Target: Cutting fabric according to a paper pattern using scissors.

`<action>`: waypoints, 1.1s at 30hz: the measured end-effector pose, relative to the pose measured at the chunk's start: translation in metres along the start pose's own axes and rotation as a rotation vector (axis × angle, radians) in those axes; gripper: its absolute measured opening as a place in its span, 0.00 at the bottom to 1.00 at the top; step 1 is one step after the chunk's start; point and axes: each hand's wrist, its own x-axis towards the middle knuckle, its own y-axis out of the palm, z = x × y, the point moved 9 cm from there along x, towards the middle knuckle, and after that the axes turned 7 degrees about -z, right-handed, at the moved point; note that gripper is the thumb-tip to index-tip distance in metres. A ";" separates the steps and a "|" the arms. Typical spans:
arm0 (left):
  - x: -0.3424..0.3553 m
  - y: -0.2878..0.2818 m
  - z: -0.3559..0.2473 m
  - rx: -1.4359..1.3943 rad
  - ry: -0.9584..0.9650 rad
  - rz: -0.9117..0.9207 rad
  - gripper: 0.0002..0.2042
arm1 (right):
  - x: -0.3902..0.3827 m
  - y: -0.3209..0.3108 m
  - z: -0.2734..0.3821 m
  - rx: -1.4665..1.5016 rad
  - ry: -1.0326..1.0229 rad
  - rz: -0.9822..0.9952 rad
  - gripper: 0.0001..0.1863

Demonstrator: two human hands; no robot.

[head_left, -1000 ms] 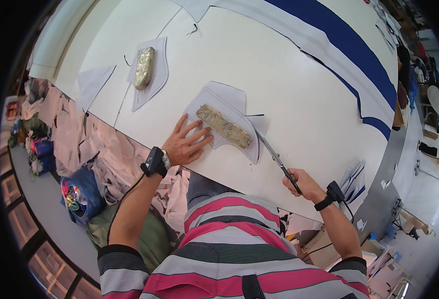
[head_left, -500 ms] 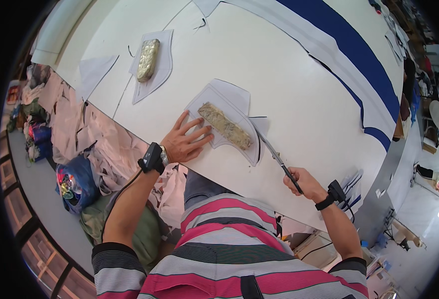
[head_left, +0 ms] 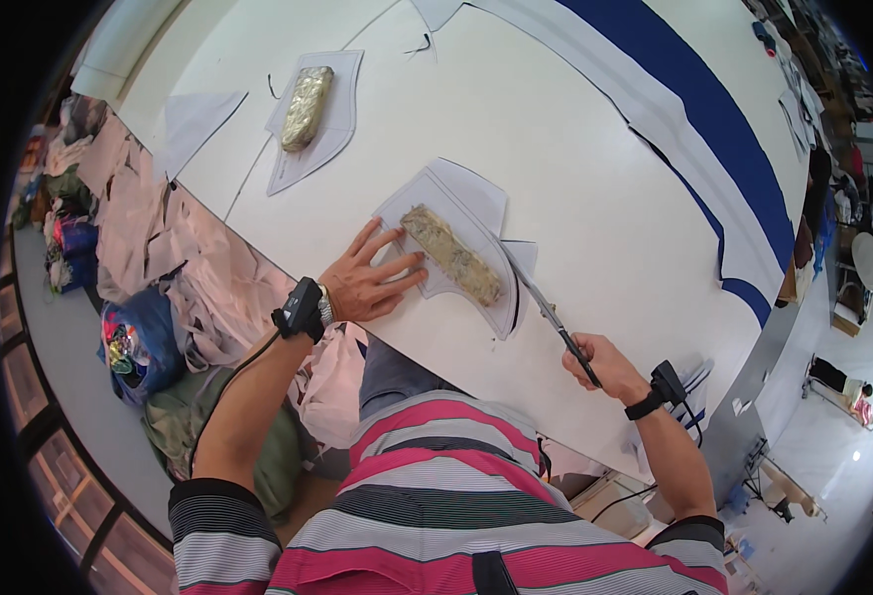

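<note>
My left hand [head_left: 365,281] lies with fingers spread on the left edge of a white curved pattern piece [head_left: 429,188]. Its fingertips reach the end of a tape-wrapped, worn, brownish bar-shaped weight [head_left: 453,258] resting on that piece. In my right hand [head_left: 603,363] is a pair of long metal scissors [head_left: 554,315] with dark handles. The blades lie along the right edge of the pattern piece, beside a small white flap of material [head_left: 524,260]. Dark fabric shows as a thin line under that edge. How far the blades are apart is hard to make out.
On the white table [head_left: 308,213], another pattern piece [head_left: 343,111] lies under a shiny wrapped weight [head_left: 308,107]. A white triangular scrap [head_left: 196,124] sits at the left edge. Blue fabric [head_left: 694,89] with white pieces curves along the right. Pale scraps [head_left: 134,223] hang below the left edge.
The whole view has shifted slightly. Both hands, the scissors and the weighted pattern piece keep nearly the same places relative to each other.
</note>
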 end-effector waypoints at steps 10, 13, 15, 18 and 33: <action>-0.001 -0.001 0.001 -0.023 -0.001 -0.010 0.30 | 0.006 -0.003 0.007 0.014 0.010 0.037 0.18; 0.000 -0.002 0.001 -0.013 -0.001 -0.017 0.29 | 0.009 -0.002 0.021 -0.065 -0.024 0.013 0.18; -0.001 -0.002 0.001 -0.011 -0.002 -0.019 0.29 | 0.013 -0.003 0.021 -0.082 -0.026 0.011 0.18; 0.000 -0.003 0.001 -0.018 -0.005 -0.024 0.29 | 0.011 -0.002 0.026 -0.079 -0.006 0.020 0.18; -0.005 0.001 0.002 -0.036 -0.001 -0.052 0.32 | 0.022 0.009 0.046 -0.084 -0.029 0.021 0.18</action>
